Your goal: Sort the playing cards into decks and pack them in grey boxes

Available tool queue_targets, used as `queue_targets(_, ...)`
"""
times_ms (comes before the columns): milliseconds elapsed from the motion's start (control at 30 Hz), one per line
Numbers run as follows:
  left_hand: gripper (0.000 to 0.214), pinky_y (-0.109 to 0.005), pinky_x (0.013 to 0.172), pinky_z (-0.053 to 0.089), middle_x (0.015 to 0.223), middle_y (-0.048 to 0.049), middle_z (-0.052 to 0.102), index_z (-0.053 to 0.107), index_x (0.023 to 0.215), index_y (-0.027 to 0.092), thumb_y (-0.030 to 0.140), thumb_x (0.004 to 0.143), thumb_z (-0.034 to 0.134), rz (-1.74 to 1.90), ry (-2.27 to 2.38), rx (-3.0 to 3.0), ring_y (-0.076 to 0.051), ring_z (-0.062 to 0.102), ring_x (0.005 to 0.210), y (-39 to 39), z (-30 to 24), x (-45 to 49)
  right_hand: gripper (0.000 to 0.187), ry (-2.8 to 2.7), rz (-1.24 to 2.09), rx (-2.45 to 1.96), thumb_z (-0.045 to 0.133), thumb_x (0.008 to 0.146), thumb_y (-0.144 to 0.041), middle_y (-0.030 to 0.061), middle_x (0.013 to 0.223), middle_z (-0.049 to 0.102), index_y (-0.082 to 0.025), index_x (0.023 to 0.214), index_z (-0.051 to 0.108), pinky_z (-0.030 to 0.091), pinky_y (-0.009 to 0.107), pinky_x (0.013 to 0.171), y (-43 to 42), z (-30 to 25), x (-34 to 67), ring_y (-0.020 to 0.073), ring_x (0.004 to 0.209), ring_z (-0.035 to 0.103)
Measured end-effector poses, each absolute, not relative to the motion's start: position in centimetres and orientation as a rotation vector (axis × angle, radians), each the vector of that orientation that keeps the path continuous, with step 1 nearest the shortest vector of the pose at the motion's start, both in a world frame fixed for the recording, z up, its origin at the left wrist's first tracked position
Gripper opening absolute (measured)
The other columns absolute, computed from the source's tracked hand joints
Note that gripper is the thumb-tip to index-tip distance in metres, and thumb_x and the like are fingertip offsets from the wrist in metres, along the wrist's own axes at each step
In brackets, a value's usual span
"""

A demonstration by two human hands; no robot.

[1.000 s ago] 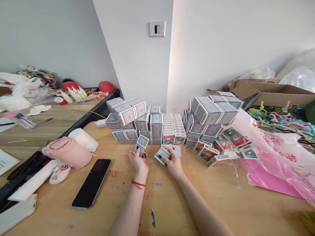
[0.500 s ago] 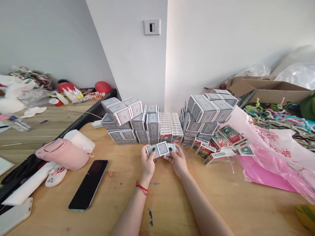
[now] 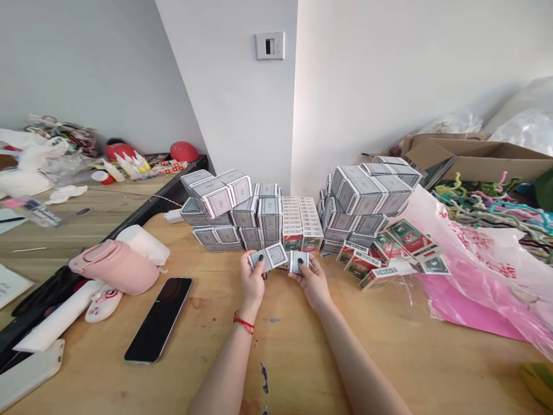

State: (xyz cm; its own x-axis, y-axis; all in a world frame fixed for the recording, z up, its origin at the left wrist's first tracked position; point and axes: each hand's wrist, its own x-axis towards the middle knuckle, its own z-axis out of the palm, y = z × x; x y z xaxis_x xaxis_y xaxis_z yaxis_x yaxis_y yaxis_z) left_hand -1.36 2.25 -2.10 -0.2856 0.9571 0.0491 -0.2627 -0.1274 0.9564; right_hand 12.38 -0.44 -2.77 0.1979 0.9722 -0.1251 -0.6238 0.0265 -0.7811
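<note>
My left hand is closed on playing cards, backs up and fanned toward the right, with the thumb pressed on top. My right hand pinches more playing cards, also showing patterned grey backs. The inner edges of the two lots lie close together; whether they touch I cannot tell. Just beyond the hands stand two rows of boxed card decks with red and green ends. Stacked blocks of grey-backed cards rise on the left and another pile of blocks on the right.
Loose red and green card boxes lie to the right, beside pink plastic sheeting. A black phone, a pink cup-shaped item and a white mouse are on the left. Behind at right stands an open cardboard box.
My left hand has shifted slightly left with its cards, so the two lots are spread further apart. The right hand has stayed nearly in place. The view has moved slightly.
</note>
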Motion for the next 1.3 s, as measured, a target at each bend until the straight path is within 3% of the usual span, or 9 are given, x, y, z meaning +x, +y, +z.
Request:
queue_targets(833, 0.024, -0.017, 0.04, 0.036, 0.075, -0.0008, 0.053, 0.05, 0.097, 0.02, 0.031, 0.077, 0.054, 1.469, 1.109, 1.132, -0.007, 0.043, 0.045, 2.1, -2.5, -1.3, 0.031, -0.485, 1.236, -0.88, 0.07, 0.063, -0.032, 0.0005, 0.09, 0.059, -0.021, 0.085, 0.052, 0.057, 0.031, 0.062, -0.4, -2.9, 12.4, 0.0146, 0.078, 0.057)
queue_targets(1133, 0.025, -0.016, 0.038, 0.035, 0.062, 0.0033, 0.044, 0.048, 0.102, 0.018, 0.033, 0.082, 0.044, 1.317, 1.159, 1.256, -0.006, 0.04, 0.043, 2.2, -2.4, -1.6, 0.038, -0.56, 1.202, -0.912, 0.067, 0.066, -0.033, 0.001, 0.093, 0.057, -0.023, 0.098, 0.05, 0.057, 0.033, 0.062, -0.6, -2.8, 12.3, 0.0154, 0.08, 0.056)
queue_targets(1300, 0.029, -0.016, 0.041, 0.038, 0.068, 0.0011, 0.047, 0.05, 0.104, 0.018, 0.035, 0.082, 0.042, 1.272, 1.186, 1.289, -0.006, 0.041, 0.047, 2.1, -1.8, -2.0, 0.051, -0.605, 1.186, -0.947, 0.066, 0.067, -0.034, 0.0007, 0.094, 0.055, -0.028, 0.112, 0.045, 0.057, 0.033, 0.061, -1.2, -2.6, 12.3, 0.015, 0.079, 0.056)
